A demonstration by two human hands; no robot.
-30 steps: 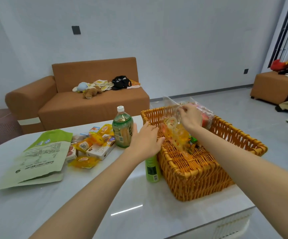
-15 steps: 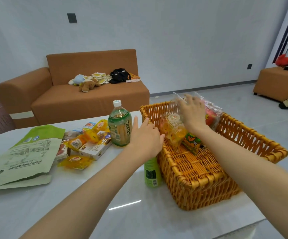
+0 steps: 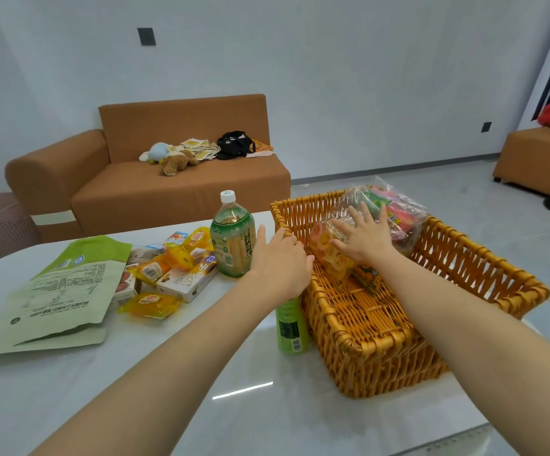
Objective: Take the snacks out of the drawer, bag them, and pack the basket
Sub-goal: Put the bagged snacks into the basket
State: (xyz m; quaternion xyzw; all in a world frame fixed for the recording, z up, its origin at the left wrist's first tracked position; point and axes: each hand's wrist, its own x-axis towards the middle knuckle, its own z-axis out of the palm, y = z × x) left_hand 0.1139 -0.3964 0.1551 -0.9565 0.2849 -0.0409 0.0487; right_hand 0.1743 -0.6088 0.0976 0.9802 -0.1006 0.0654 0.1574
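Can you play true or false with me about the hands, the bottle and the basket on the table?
1. The right hand lies open on a clear bag in the basket. True.
2. The tea bottle is inside the basket. False: it stands upright on the table, left of the basket.
3. The green pouch lies flat on the table. True.
4. The left hand holds the tea bottle. False: it rests on the basket's rim, beside the bottle.
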